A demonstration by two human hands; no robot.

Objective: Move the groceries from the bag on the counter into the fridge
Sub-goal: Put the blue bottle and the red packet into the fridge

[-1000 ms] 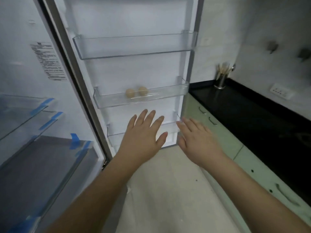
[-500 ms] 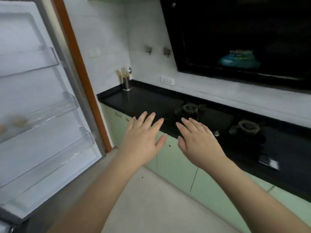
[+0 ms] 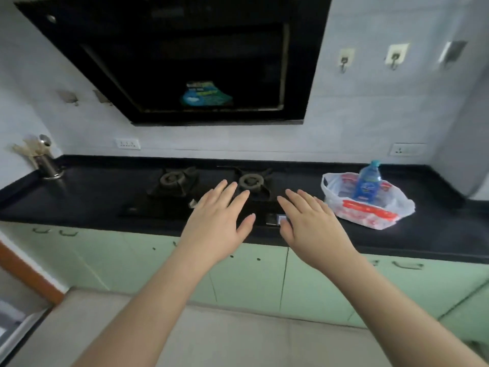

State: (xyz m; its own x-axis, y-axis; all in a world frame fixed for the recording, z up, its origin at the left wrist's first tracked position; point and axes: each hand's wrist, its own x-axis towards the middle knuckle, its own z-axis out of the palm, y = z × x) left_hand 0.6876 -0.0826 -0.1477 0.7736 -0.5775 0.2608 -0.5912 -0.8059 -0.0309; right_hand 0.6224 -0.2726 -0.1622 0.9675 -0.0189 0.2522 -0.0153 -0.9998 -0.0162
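Note:
A white and red plastic bag (image 3: 370, 207) lies open on the black counter (image 3: 79, 197) at the right. A blue bottle (image 3: 367, 181) stands upright inside it. My left hand (image 3: 217, 221) and my right hand (image 3: 309, 221) are held out flat, palms down, in front of the counter's edge near the stove. Both hold nothing. The bag is to the right of my right hand, a short way off. Only a corner of the fridge (image 3: 13, 324) shows at the bottom left.
A two-burner gas stove (image 3: 211, 184) sits in the counter's middle, under a black hood (image 3: 185, 62). A steel utensil holder (image 3: 47, 165) stands at the far left. Green cabinets (image 3: 264, 274) run below the counter. Hooks and sockets are on the wall.
The view has swung right, from the open fridge door to the stove and counter. The bag with the bottle has come into sight. My hands stay flat and empty.

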